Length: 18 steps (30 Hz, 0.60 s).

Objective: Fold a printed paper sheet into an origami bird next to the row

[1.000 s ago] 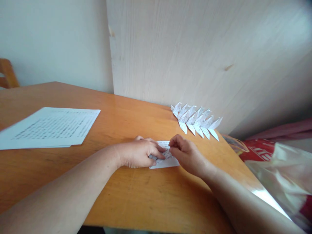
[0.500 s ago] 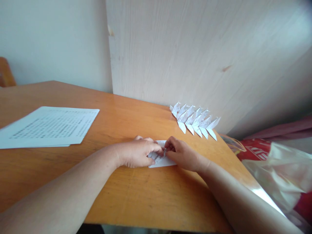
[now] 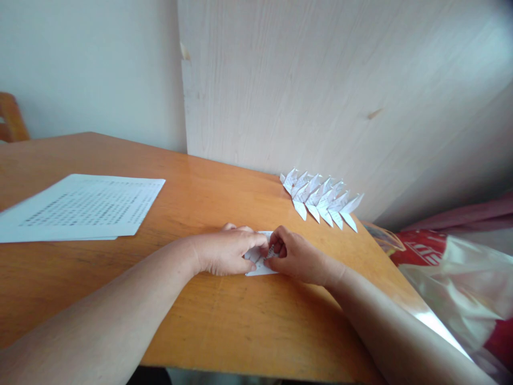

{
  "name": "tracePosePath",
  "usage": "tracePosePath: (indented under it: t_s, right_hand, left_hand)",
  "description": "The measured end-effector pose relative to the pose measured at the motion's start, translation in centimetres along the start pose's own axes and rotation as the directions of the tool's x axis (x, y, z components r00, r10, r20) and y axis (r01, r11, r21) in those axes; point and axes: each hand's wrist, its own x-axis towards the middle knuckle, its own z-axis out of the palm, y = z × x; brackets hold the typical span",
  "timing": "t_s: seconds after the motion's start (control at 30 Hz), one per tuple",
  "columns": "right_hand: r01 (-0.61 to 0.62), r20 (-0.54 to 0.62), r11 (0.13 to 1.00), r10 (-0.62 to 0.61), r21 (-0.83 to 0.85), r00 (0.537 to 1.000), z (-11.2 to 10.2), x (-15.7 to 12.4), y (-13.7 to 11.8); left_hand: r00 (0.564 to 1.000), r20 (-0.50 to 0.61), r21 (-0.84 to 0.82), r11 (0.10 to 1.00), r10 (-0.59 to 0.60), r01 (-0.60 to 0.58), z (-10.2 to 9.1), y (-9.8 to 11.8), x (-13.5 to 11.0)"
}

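A small printed white paper slip (image 3: 261, 262) lies on the orange wooden table (image 3: 224, 321) between my hands. My left hand (image 3: 224, 251) has its fingers curled down on the slip's left part, pinching it against the table. Pressing in from the right, my right hand (image 3: 294, 256) has its fingers closed on the slip's right part and folds it over toward the left hand. Most of the slip is hidden under my fingers.
A row of several folded white paper pieces (image 3: 323, 199) lies at the table's far right edge against a pale wooden panel (image 3: 320, 91). Printed sheets (image 3: 82, 206) lie at the left. A red and clear plastic bag (image 3: 452, 272) sits off the table's right edge.
My right hand has slid left over the slip, folding its right part inward, so less paper shows. The left hand has stayed in place.
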Motion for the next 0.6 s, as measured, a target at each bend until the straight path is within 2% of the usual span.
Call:
tracePosePath:
  t_s: [0.13,0.3,0.6]
  right_hand:
    - [-0.001,0.012,1.000,0.001,0.008,1.000,-0.17,0.01,-0.08]
    - [-0.017,0.066,1.000,0.016,0.019,0.998,-0.50,0.13,-0.07]
    - [-0.032,0.003,0.999,0.032,-0.005,0.999,0.06,0.29,-0.28]
  left_hand:
    - [1.000,0.002,-0.008,1.000,0.023,-0.023,0.05,-0.08,0.05]
    - [0.999,0.023,0.006,1.000,-0.023,0.023,-0.10,0.10,0.01]
    - [0.999,0.024,0.005,1.000,-0.025,0.025,-0.28,0.37,-0.14]
